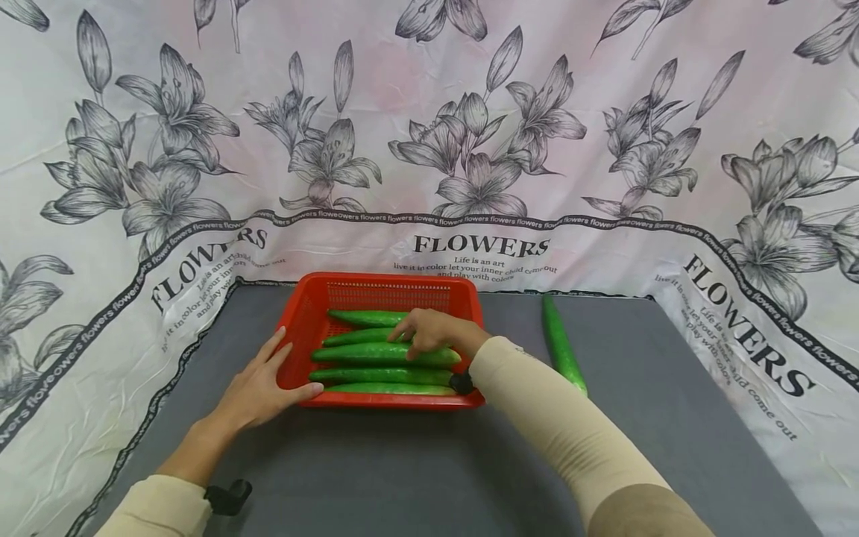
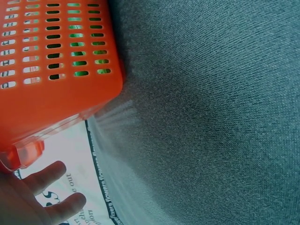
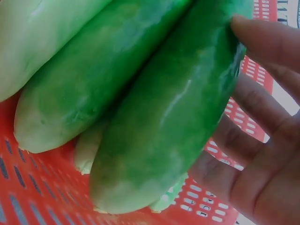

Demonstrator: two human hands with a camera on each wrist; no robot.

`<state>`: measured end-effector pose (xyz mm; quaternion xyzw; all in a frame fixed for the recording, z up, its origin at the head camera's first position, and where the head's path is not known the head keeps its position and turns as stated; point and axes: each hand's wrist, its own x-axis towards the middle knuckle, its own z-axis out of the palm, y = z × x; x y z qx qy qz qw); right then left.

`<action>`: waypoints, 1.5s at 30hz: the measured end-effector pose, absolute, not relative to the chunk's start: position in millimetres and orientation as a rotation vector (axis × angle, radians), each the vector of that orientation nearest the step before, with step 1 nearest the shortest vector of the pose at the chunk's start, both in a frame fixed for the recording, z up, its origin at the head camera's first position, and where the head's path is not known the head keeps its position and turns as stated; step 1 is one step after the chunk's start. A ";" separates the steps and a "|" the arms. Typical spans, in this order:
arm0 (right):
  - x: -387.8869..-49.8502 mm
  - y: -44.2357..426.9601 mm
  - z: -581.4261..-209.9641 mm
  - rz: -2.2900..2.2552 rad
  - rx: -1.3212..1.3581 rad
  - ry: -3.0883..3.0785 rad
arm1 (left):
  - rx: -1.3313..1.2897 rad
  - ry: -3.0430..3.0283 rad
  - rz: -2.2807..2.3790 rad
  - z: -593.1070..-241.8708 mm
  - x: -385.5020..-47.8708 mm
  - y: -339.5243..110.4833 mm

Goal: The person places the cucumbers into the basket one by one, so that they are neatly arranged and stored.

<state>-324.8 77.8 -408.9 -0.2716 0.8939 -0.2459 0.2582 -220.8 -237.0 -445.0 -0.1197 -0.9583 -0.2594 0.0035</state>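
A red plastic basket (image 1: 396,400) holds several long green cucumbers (image 1: 382,377) lying side by side. My right hand (image 1: 436,332) is over the basket at a cucumber (image 1: 362,353) that lies on top of others. In the right wrist view, one digit touches this cucumber (image 3: 164,126) from above, and the other fingers (image 3: 258,101) curl along its far side, their tips partly hidden. My left hand (image 1: 258,384) rests at the basket's front left corner, thumb on the rim, fingers spread and fairly straight. The left wrist view shows the basket's slotted side wall (image 2: 61,98) beside two spread fingers.
Another cucumber (image 1: 562,347) lies on the grey table (image 1: 376,470) to the right of the basket, partly behind my right forearm. A white cloth with flower prints (image 1: 483,246) hangs behind the table and along both sides.
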 end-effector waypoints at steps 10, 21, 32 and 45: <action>-323.3 92.9 -387.2 -0.847 -0.783 2.371 | -0.381 -3.009 -0.825 -444.7 -220.0 -237.2; -301.5 123.9 -350.3 -1.191 -0.708 2.402 | -0.407 -2.998 -0.827 -444.6 -219.4 -238.0; -279.6 163.8 -325.3 -1.416 -0.606 2.459 | -0.409 -2.990 -0.823 -445.2 -219.5 -237.6; -264.7 218.8 -330.3 -1.480 -0.412 2.572 | -0.396 -2.993 -0.828 -444.9 -220.2 -237.7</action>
